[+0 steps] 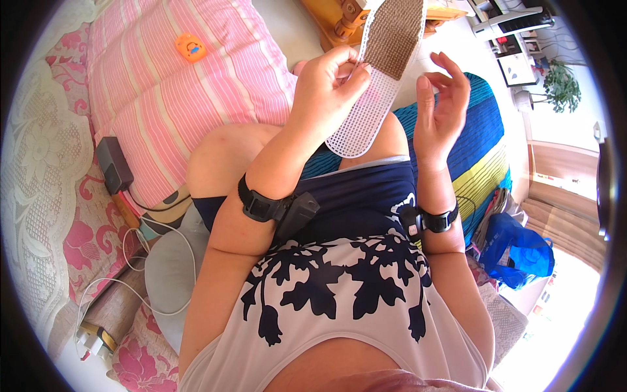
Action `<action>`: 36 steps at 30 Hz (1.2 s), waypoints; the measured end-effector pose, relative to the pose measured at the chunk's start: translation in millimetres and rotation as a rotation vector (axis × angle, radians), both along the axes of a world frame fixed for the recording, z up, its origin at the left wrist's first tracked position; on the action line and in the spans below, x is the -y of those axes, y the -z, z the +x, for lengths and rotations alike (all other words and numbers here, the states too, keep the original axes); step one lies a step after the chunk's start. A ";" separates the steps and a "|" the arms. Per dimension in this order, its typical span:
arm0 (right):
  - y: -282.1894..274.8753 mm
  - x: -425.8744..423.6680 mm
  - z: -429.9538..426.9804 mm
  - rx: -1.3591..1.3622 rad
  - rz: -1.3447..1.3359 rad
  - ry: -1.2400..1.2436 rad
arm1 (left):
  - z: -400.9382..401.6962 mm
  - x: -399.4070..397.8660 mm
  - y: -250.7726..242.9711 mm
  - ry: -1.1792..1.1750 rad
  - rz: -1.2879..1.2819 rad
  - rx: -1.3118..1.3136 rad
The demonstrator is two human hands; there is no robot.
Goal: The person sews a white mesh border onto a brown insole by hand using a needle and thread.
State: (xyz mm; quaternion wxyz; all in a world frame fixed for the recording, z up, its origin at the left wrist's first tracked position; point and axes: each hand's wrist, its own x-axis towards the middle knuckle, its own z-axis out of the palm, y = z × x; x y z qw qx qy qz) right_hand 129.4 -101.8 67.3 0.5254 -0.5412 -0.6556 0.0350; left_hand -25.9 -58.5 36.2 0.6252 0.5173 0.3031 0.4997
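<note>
A white plastic mesh insole (365, 115) with brown yarn stitching (394, 36) over its far part is held up above my lap. My left hand (333, 85) pinches its left edge between thumb and fingers, near where the brown stitching meets the bare mesh. The insole's far tip runs out of view at the top. To the right of it, my right hand (443, 98) is raised with fingers apart and slightly bent. No needle or thread can be made out between those fingers. Black straps with small devices sit around both forearms.
A pink striped quilt (161, 93) with an orange object (191, 47) on it lies to the left. Near it are a dark power adapter (115, 164) and white cables (130, 289). A blue bag (519, 250) and a potted plant (561, 88) stand right.
</note>
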 end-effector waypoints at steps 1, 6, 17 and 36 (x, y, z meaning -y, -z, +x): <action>-7.0 1.0 1.9 0.236 0.091 0.061 | 0.6 -0.1 1.1 -0.001 0.002 0.000; -12.0 -14.4 -8.4 0.465 -0.003 -0.209 | 2.9 0.8 8.0 -0.043 0.121 -0.133; -18.3 -23.3 -4.1 0.602 0.032 -0.345 | 6.4 -0.5 13.3 -0.060 0.157 -0.231; -125.3 42.1 59.5 -1.248 0.128 -0.863 | -1.1 -12.4 27.2 -0.246 0.255 -0.474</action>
